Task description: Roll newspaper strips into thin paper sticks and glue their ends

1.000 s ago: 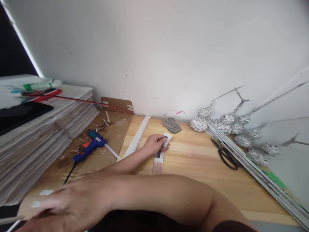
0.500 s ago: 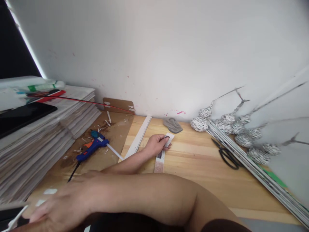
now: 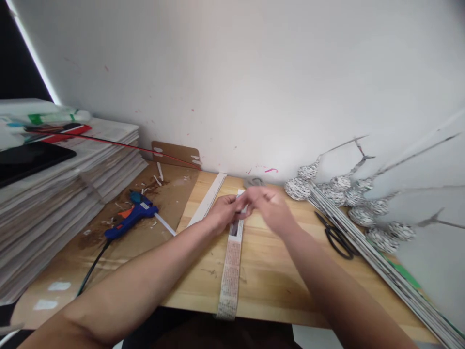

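Note:
A long newspaper strip (image 3: 230, 266) lies on the wooden table (image 3: 290, 271), running from the front edge toward the wall. My left hand (image 3: 223, 213) rests on the strip's far end, fingers curled on it. My right hand (image 3: 271, 206) is beside it at the same end, smeared by motion; its fingers reach to the strip's tip, but their grip cannot be made out. A white ruler-like strip (image 3: 209, 198) lies just left of my left hand.
A blue glue gun (image 3: 129, 220) lies on brown cardboard (image 3: 109, 247) at the left, by a tall stack of newspapers (image 3: 54, 194). Black scissors (image 3: 337, 236), rolled paper sticks (image 3: 381, 261) and coiled paper balls (image 3: 337, 186) lie at the right. A grey lump (image 3: 256, 182) sits by the wall.
My right arm, which reached across to the lower left, has swung back to the strip's far end beside my left hand. The strip now shows in full length.

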Available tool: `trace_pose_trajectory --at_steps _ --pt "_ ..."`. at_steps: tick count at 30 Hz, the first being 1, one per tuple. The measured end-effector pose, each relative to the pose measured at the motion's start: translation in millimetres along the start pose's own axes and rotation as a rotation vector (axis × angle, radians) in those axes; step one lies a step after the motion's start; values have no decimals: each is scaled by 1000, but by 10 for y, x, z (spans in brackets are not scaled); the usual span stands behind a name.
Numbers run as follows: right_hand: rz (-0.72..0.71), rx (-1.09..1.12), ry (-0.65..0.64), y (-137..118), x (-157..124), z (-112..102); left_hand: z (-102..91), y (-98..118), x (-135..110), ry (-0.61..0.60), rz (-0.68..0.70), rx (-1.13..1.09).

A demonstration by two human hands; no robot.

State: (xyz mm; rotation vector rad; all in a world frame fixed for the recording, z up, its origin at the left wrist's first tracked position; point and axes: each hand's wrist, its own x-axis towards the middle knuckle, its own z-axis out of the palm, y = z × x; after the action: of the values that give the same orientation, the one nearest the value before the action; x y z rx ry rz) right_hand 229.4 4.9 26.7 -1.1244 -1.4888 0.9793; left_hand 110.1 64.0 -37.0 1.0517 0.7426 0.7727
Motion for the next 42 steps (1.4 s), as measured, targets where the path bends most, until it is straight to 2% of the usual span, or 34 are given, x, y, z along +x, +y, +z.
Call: trace_pose_trajectory --at_steps 1,2,3,5,9,12,22,28,34,42 --pt "44 25 152 116 72 -186 1 8 3 8 -10 -20" --pt "79 47 249 237 133 -336 6 14 3 12 -31 -48" --pt "130 68 269 355 175 -446 14 17 1 17 -52 -71" --pt "219 140 209 564 194 -550 27 15 -2 28 -76 -87" --pt "284 252 0 795 76 -480 11 -5 4 12 -59 -26" --pt "252 245 -55 818 20 -427 -14 -17 8 3 -55 31" --pt "208 237 -61 808 38 -443 18 10 -42 -28 -88 102" --pt "211 249 -88 776 23 -418 28 37 -59 -20 -54 79" --pt "229 215 -78 771 18 -412 21 18 -61 -30 -77 113" --pt "228 177 -44 775 19 -402 28 1 -52 8 -25 203"
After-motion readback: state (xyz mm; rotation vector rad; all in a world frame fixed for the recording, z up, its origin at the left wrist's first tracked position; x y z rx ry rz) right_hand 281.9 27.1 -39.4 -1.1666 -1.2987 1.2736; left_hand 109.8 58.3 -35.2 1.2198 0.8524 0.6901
